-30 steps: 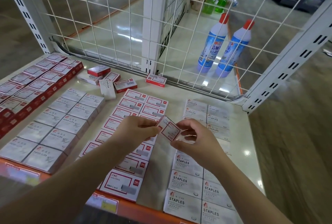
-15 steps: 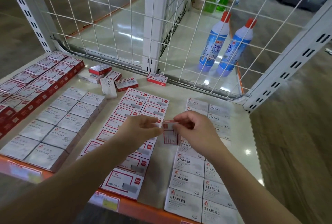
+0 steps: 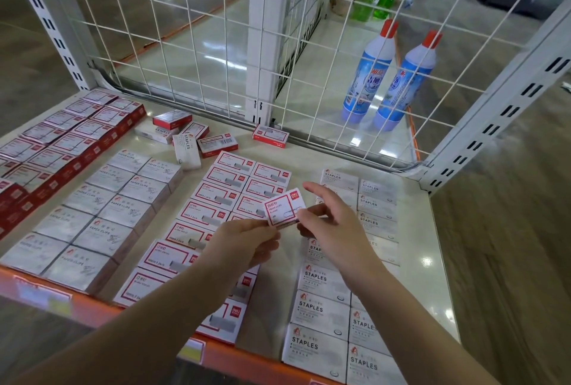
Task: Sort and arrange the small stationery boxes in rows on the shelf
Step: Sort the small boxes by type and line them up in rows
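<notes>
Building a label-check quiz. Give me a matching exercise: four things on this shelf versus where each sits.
1. held box
2. STAPLES rows
3. PAPER CLIPS rows
4. lone red box

a. shelf's right side
b. by the wire mesh at the back
c. between both hands, above the shelf
d. left of the red-framed white boxes

Pairs: 1-c, 2-a, 3-d, 4-b

- paper clip rows (image 3: 92,217) sit left of the middle rows (image 3: 216,214) on the shelf (image 3: 411,276)
- staples rows (image 3: 340,307) right of them
- loose boxes (image 3: 188,137) behind them
- bottles (image 3: 389,78) further back, past the mesh (image 3: 191,44)
</notes>
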Available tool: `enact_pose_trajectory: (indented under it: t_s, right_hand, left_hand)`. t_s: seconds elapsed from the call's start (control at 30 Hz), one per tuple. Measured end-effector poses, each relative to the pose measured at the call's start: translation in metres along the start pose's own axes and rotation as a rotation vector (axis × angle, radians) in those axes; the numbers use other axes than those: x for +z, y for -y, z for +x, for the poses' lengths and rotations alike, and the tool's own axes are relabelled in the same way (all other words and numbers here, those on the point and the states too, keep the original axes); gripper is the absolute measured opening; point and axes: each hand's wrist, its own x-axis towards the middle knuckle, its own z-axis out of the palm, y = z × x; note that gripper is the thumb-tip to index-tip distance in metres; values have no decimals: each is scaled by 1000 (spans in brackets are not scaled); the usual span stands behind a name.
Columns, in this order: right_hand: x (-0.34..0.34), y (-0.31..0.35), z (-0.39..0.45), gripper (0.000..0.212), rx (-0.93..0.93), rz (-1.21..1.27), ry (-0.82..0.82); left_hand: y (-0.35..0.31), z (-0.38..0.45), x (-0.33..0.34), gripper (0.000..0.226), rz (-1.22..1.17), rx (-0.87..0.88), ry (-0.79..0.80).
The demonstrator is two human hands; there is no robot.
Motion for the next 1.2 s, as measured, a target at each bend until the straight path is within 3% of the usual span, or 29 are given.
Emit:
enact_pose_trajectory:
  t_s: [0.17,0.5,0.83,1.0,1.2]
  right_hand:
    - [-7,-3,-3,39,-45,-46,97]
    - [-9,-12,-4,49,-84,-85,47]
    - [-18,-1,2,41,-146,-110,78]
    - [-14,15,1,31,-175,-137,121]
    - [21,30,2,30,-125,-141,116]
  left_hand:
    - [-6,-1,-5,12,49,60,-50]
    - [-9,-1,0,16,153,118,-98]
    - [-27,-6,3,33,412,205,-153]
    - [-45,-17,-8,32,582,230,-158]
    - [-45,-21,-51,27,674,208,-280]
